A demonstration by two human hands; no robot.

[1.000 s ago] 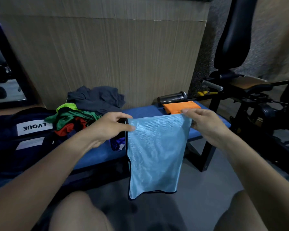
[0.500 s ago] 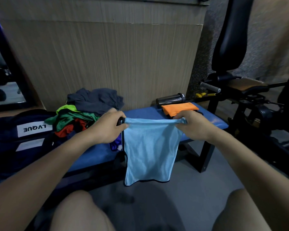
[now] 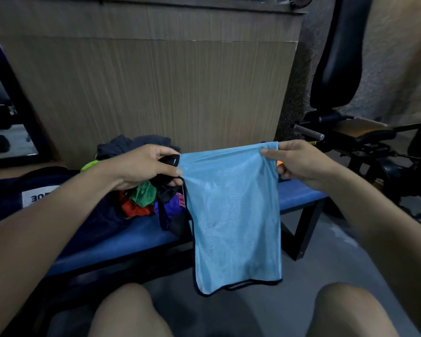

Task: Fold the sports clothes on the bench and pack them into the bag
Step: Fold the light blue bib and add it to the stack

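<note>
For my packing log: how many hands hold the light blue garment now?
2. The left hand pinches the light blue garment at its top left corner; the right hand pinches its top right corner. It hangs before the bench.

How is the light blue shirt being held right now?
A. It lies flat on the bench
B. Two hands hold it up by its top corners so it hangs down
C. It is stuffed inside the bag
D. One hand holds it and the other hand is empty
B: the left hand and right hand each pinch a top corner of the light blue shirt, which hangs down in front of the bench.
</note>
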